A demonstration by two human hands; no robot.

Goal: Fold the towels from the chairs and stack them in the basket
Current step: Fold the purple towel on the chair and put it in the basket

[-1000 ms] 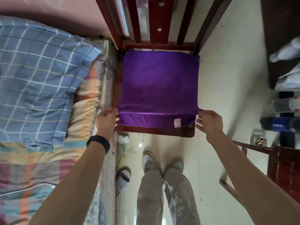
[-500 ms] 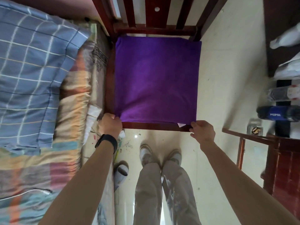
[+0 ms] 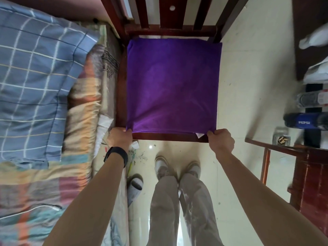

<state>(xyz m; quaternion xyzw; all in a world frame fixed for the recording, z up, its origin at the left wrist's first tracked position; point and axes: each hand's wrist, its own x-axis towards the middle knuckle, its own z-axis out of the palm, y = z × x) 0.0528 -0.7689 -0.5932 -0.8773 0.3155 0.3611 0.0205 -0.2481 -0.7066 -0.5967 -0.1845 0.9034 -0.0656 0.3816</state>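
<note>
The left hand (image 3: 119,137) and right hand (image 3: 221,141) are apart, each pinching a near corner of the purple towel (image 3: 174,86), which lies flat on the chair (image 3: 170,137) seat just beyond them. A second ago the top layer stopped short. Now its edge meets the lower one, with only the label (image 3: 198,134) peeking out beside the right hand. This fold looks complete, and another likely follows. No basket is in view.

Purple towel (image 3: 173,86) flat on chair seat (image 3: 170,138)

Purple towel (image 3: 173,86) lies folded square and flat on the dark wooden chair (image 3: 170,137) seat, near edge pinched at both corners
</note>
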